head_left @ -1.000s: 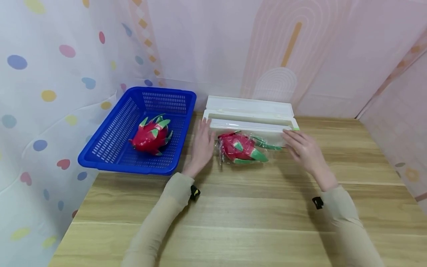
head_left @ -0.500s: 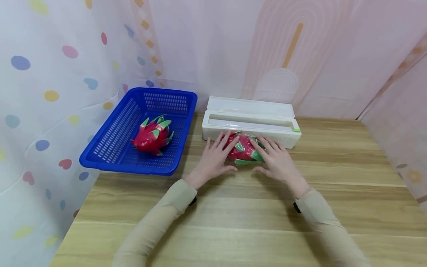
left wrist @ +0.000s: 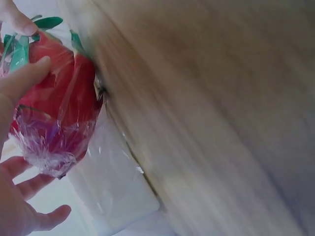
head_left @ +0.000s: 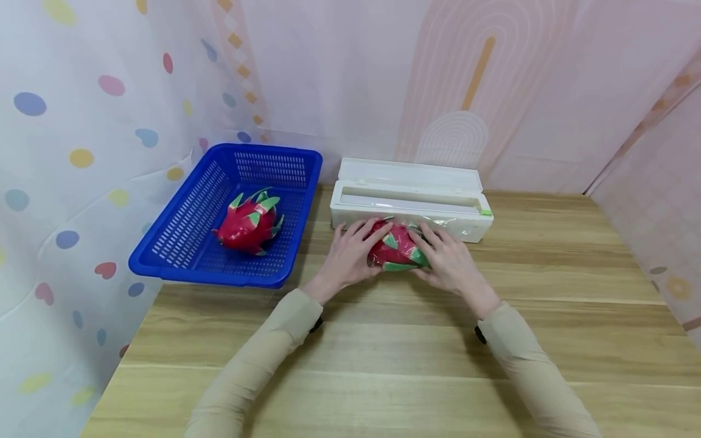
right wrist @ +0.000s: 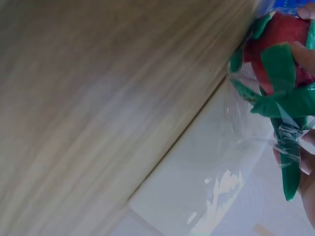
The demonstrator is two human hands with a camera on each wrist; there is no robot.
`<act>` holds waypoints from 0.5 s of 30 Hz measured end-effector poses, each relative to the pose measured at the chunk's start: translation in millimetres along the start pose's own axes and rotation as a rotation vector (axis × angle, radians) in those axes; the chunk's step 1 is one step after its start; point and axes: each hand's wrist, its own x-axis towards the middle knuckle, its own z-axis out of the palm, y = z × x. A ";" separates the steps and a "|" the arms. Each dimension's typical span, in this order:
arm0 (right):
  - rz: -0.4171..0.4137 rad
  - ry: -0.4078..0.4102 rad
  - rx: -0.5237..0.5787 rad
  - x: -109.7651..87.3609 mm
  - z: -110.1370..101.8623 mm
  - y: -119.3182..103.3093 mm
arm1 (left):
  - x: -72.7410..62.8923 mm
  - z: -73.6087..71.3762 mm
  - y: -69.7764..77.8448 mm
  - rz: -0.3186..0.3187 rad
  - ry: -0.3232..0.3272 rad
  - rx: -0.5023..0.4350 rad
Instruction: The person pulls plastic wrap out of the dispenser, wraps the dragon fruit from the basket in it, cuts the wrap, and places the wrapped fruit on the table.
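Patterned cloth [head_left: 356, 79] hangs behind and beside your wood-grained worktop [head_left: 372, 365]. Your forearms slant inward, and your hands meet the wrapped dragon fruit [head_left: 398, 248] from either side, left hand [head_left: 350, 255] and right hand [head_left: 451, 261] both half closed with fingers bent round it; it sits just before the long white box [head_left: 350, 214], whose lid stands raised. Your left wrist view shows clear film [left wrist: 49, 155] bunched at one end of the fruit, which the head view hides behind your fingers; your right wrist view shows green leaves under film that spreads over the box. To your left, the blue basket [head_left: 205, 278] bears another dragon fruit [head_left: 249, 225]; right of the box, the worktop runs on to its edge
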 end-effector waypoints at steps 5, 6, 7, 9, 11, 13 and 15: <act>-0.007 -0.008 0.056 -6.3 -6.9 0.3 | -3.5 -7.5 1.6 0.029 -0.029 0.002; -0.005 -0.016 0.069 -7.4 -8.5 0.5 | -3.7 -9.8 2.2 0.030 -0.043 -0.011; 0.001 -0.031 0.084 -8.5 -10.6 0.7 | -3.7 -11.8 2.6 0.030 -0.056 -0.026; 0.016 -0.071 0.115 -10.1 -14.3 1.3 | -3.9 -15.5 3.5 0.018 -0.092 -0.078; 0.037 -0.121 0.153 -10.9 -18.6 1.5 | -4.4 -18.2 4.1 -0.001 -0.126 -0.137; 0.062 -0.177 0.207 -11.4 -21.9 1.6 | -5.3 -18.1 3.7 -0.027 -0.166 -0.192; 0.083 -0.229 0.261 -12.1 -24.4 1.7 | -6.8 -17.5 3.0 -0.060 -0.206 -0.254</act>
